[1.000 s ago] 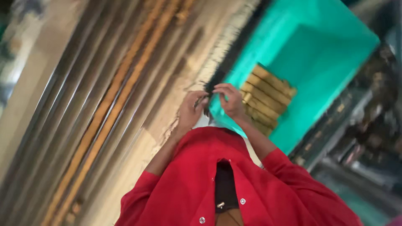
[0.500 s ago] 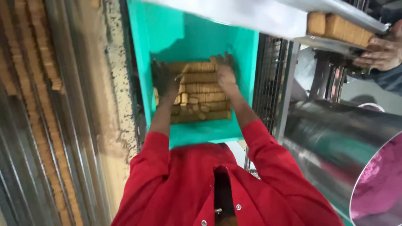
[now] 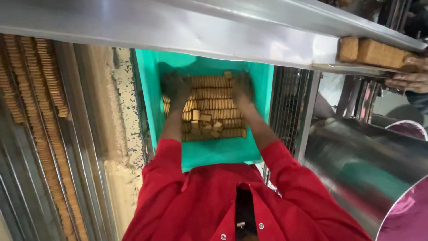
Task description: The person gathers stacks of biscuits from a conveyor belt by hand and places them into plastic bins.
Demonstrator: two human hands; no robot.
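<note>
Both my arms, in red sleeves, reach forward into a teal bin (image 3: 209,154) that holds several rows of tan biscuits (image 3: 213,105) standing on edge. My left hand (image 3: 175,88) lies on the left end of the upper rows. My right hand (image 3: 243,87) lies on their right end. Both hands are blurred and in shadow, so their fingers cannot be made out. A few loose biscuits (image 3: 206,125) lie jumbled in the lower rows.
A shiny metal ledge (image 3: 200,27) overhangs the bin's far side. Long lanes of biscuits (image 3: 40,111) run down metal channels on the left. On the right are a steel drum (image 3: 370,165), a wire grille (image 3: 287,111) and another person's hand (image 3: 408,82) by stacked biscuits (image 3: 376,52).
My view has swung from the biscuit lanes to the teal bin. My hands, held together near my chest a second ago, have spread apart and moved further up the rows.
</note>
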